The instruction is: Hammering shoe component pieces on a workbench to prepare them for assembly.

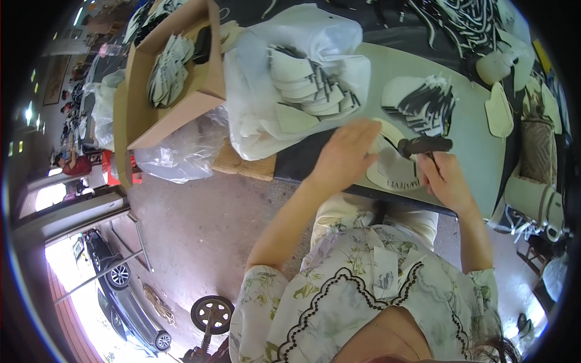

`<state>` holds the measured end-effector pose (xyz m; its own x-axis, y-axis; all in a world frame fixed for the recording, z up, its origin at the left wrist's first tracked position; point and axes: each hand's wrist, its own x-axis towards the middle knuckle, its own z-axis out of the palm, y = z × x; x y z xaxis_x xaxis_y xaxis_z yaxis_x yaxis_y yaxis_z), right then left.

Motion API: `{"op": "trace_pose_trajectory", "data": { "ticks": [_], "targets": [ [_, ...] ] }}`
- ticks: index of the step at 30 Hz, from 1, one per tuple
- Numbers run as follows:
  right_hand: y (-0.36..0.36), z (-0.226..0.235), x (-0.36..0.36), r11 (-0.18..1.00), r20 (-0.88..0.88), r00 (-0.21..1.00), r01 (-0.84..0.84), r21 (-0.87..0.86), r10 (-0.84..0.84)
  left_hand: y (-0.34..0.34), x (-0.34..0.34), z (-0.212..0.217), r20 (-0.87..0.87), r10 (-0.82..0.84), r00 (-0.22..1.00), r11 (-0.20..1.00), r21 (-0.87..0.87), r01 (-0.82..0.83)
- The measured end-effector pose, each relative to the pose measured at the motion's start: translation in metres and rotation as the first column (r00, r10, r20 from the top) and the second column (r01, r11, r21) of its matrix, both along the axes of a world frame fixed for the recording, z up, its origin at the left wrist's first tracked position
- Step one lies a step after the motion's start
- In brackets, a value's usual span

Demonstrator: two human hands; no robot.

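Right now my left grip [350,148] is open, its fingers stretched out and laid together over the far left part of a pale curved piece [385,174], which lies near the front edge of the counter [290,160], on a grey-green sheet [478,175]. My right grip [448,181] is closed, with curled fingers, on a dark tool [426,144] whose thick black part lies across the piece's right side; whether the tool touches the piece, I cannot tell. Just beyond the tool sits a fanned stack of black-and-white pieces [420,103], and farther left a similar stack [315,85] rests on a milky plastic bag [254,121]. A loose pale piece [499,110] lies to the right, near a white container [493,65]. Dark and pale strips [466,24] heap up at the far right, while at the far left an open cardboard box [181,118] holds more pale pieces [169,72].
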<state>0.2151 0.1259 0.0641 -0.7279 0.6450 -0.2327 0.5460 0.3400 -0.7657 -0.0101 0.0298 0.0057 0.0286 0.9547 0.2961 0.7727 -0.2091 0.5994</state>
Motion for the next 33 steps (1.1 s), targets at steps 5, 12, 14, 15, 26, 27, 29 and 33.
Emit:
{"op": "trace_pose_trajectory", "data": {
  "ticks": [5, 12, 14, 15, 26, 27, 29, 33],
  "targets": [
    [-0.023, -0.027, 0.017, 0.850, -0.146, 0.889, 0.350, -0.395, -0.434, 0.010, 0.000, 0.013, -0.025, 0.003, 1.000, 0.998, -0.064, -0.004],
    [-0.019, -0.021, 0.013, 0.884, -0.047, 0.925, 0.345, -0.314, -0.377, 0.008, 0.008, 0.010, -0.035, 0.038, 0.999, 0.998, -0.045, -0.040],
    [-0.017, -0.025, 0.016, 0.855, -0.042, 0.914, 0.361, -0.373, -0.404, 0.008, 0.012, 0.007, 0.009, 0.087, 0.996, 0.996, -0.035, -0.086],
    [-0.015, -0.026, 0.017, 0.854, -0.043, 0.913, 0.362, -0.373, -0.406, 0.005, 0.015, 0.006, 0.027, 0.156, 0.987, 0.987, -0.043, -0.155],
    [-0.019, -0.019, 0.005, 0.875, -0.016, 0.908, 0.399, -0.275, -0.419, -0.023, 0.072, -0.003, -0.380, 0.424, 0.822, 0.903, 0.107, -0.417],
    [-0.018, -0.019, 0.006, 0.878, -0.018, 0.911, 0.392, -0.273, -0.413, -0.024, 0.078, -0.003, -0.350, 0.432, 0.831, 0.901, 0.130, -0.414],
    [-0.019, -0.021, 0.008, 0.863, -0.034, 0.897, 0.413, -0.290, -0.441, -0.023, 0.084, -0.005, -0.318, 0.441, 0.839, 0.898, 0.158, -0.412],
    [-0.020, -0.024, 0.008, 0.868, -0.050, 0.894, 0.418, -0.269, -0.446, -0.020, 0.087, -0.003, 0.061, 0.454, 0.889, 0.891, 0.004, -0.455]
  ]
}}
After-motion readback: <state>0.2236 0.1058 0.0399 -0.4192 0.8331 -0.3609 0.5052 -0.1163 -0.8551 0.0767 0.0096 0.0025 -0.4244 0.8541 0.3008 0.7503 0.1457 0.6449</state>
